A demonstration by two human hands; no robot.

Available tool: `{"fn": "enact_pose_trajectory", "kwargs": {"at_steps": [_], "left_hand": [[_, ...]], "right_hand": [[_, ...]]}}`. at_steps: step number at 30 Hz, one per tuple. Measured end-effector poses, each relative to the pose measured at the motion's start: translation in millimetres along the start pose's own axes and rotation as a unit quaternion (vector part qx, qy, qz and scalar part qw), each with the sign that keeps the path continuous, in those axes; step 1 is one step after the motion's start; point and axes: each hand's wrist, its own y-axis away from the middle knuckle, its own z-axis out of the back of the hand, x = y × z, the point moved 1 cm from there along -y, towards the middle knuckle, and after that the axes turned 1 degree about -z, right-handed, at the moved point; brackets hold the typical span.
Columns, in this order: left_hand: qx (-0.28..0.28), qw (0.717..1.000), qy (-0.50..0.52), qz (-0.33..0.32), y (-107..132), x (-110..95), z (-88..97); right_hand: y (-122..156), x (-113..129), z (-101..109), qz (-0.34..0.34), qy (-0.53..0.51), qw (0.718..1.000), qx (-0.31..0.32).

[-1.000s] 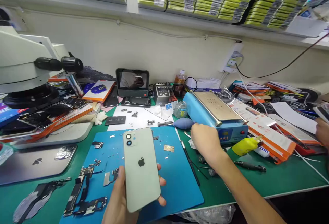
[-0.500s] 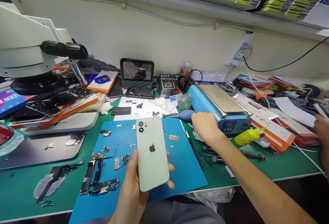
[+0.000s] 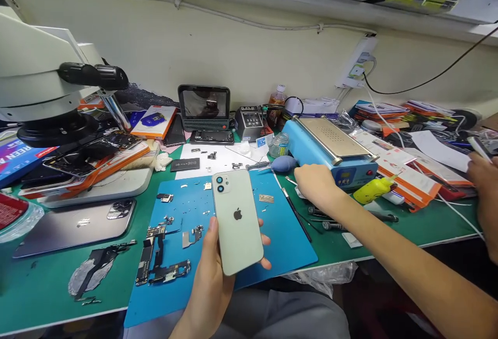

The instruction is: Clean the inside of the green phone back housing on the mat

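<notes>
My left hand (image 3: 212, 279) grips a pale green phone (image 3: 240, 225) by its sides, its back with two camera lenses and an apple logo facing up. It is held above the blue mat (image 3: 249, 287). My right hand (image 3: 316, 183) is closed, knuckles up, over the bench in front of the light blue heating plate machine (image 3: 311, 144). What its fingers hold, if anything, is hidden. Just left of it lies a blue-grey air blower bulb (image 3: 284, 163). Several screwdrivers (image 3: 330, 226) and a brush (image 3: 295, 212) lie below it.
Phone boards and flex cables (image 3: 159, 256) lie on the mat's left. A grey phone (image 3: 78, 225) lies further left, below a microscope (image 3: 42, 79). A yellow bottle (image 3: 372, 189) stands tilted at right. Another person's hand (image 3: 484, 183) holds a slim object at the right edge.
The view has shifted slightly. My right hand has moved off the blower bulb, down and to the right, leaving the bulb in full view. My left hand still holds the phone.
</notes>
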Motion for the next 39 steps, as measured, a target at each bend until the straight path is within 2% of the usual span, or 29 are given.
{"fn": "enact_pose_trajectory", "kwargs": {"at_steps": [4,11,15,19,22,24,29,36,39], "left_hand": [[0.003,1.0,0.009,0.002,-1.8,1.9,1.7],[0.002,0.999,0.043,0.016,-8.1,6.2,5.3],[-0.004,0.998,0.058,0.024,-7.5,5.2,3.2],[-0.008,0.997,0.067,0.032,-6.9,3.6,0.8],[-0.009,0.997,0.067,0.031,-7.5,3.7,1.2],[-0.01,0.997,0.065,0.031,-7.8,4.1,2.5],[0.0,0.998,0.064,0.028,-7.1,4.4,5.3],[0.029,0.997,0.076,0.001,-7.8,5.2,4.1],[0.034,0.996,0.077,-0.001,-8.3,5.8,3.7]], "right_hand": [[14.7,-1.4,-7.6,0.016,0.002,1.0,-0.007],[61.6,-2.9,-31.9,0.031,0.022,0.998,-0.05],[78.8,-18.4,-33.6,0.035,0.043,0.997,-0.063],[86.8,-27.5,-29.9,0.006,0.07,0.995,-0.067],[82.9,-24.0,-25.6,-0.017,0.093,0.992,-0.084],[73.6,-21.2,-21.6,-0.004,0.105,0.99,-0.097],[41.9,-25.1,-19.4,0.108,0.13,0.98,-0.109],[24.6,-29.7,-43.7,0.197,0.185,0.953,-0.134],[14.9,-37.1,-47.9,0.234,0.208,0.938,-0.147]]}}
